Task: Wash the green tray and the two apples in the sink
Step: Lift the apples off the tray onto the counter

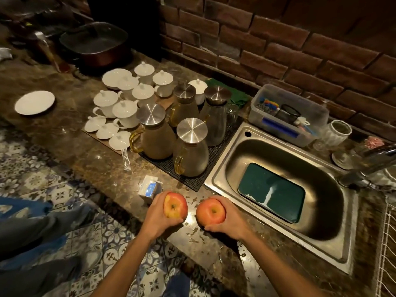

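So I had one apple in each hand, held over the wet worktop (216,249) just left of the sink (216,176). My left hand (158,213) was wrapped round the left apple (175,205) from the side, thumb under it. My right hand (227,219) cupped the right apple (211,211) the same way, fingers over the top and thumb at the bottom. Both apples had their stem ends facing up at me.

The tray (271,192) was lying flat in the bottom of the sink, dark green, with pale streaks on it that I took for water or suds, couldn't really tell which.

Handling-wise, apples are easy: firm, round, a decent bit of weight. But there were droplets all over the worktop, so I figured the skins were slick, and a whole-hand wrap felt safer than fingertips. They bruise if dropped into steel, too.

The tray looked stiff and light, probably plastic. Lying flat like that, there was nothing to grab from above, so I reckoned I'd have to hook a finger under the near rim and tip it up. Wet and smooth, I'd want both hands on the short edges.

The tap (368,166) sat off at the sink's right side.
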Demonstrator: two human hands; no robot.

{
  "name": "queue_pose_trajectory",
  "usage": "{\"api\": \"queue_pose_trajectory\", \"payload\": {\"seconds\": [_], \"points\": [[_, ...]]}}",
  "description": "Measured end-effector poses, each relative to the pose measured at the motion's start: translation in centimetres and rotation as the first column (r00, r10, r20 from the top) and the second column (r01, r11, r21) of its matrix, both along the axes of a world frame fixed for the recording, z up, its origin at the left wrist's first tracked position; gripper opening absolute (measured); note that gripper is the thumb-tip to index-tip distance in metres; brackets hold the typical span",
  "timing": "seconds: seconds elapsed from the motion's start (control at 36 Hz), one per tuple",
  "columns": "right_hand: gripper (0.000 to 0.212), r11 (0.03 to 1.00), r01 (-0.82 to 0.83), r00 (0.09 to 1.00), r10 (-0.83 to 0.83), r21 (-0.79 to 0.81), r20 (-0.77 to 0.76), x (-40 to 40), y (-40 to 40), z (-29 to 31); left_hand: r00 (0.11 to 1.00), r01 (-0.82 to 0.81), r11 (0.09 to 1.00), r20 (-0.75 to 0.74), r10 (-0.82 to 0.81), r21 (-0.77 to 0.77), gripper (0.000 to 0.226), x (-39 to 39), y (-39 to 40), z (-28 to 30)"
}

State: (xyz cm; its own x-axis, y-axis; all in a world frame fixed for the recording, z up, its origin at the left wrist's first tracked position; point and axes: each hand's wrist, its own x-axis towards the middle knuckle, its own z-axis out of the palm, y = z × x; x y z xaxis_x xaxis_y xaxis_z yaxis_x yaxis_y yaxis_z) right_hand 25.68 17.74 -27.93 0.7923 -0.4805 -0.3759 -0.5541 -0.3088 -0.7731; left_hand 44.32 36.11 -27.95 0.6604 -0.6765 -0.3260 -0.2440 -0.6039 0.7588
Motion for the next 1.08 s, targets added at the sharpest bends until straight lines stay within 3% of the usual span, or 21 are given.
{"api": "queue_pose_trajectory", "payload": {"seconds": [0.19, 0.33, 0.47, 0.61, 0.81, 1.08], "points": [[0.099, 1.0, -0.02, 0.999, 0.02, 0.001, -0.029, -0.3, -0.1, 0.3, 1.0, 0.013, 0.998, -0.025, -0.012, 0.061, 0.114, 0.0, -0.5, 0.6], [0.114, 0.999, 0.042, 0.999, -0.042, -0.01, 0.031, -0.2, -1.1, 1.1, 0.999, 0.023, 0.998, 0.026, -0.025, 0.053, 0.102, 0.2, -0.7, 1.8], [0.093, 0.997, 0.079, 0.992, -0.08, 0.006, 0.095, -0.6, -2.7, 2.8, 0.997, -0.012, 0.999, 0.072, 0.016, -0.053, 0.074, 0.3, -1.1, 3.6], [0.093, 0.993, 0.113, 0.986, -0.109, -0.026, 0.126, -1.0, -4.3, 5.1, 0.993, -0.035, 0.989, 0.108, 0.051, -0.145, 0.052, 0.2, -2.1, 6.0], [0.087, 0.983, 0.169, 0.967, -0.15, -0.076, 0.206, -3.2, -6.4, 8.5, 0.995, -0.005, 0.977, 0.093, 0.025, -0.213, 0.039, -0.4, -5.4, 9.2], [0.067, 0.921, 0.389, 0.873, -0.362, -0.017, 0.326, -10.2, -11.5, 11.5, 0.985, 0.17, 0.941, 0.074, -0.155, -0.291, 0.032, -4.7, -15.5, 12.1]]}}
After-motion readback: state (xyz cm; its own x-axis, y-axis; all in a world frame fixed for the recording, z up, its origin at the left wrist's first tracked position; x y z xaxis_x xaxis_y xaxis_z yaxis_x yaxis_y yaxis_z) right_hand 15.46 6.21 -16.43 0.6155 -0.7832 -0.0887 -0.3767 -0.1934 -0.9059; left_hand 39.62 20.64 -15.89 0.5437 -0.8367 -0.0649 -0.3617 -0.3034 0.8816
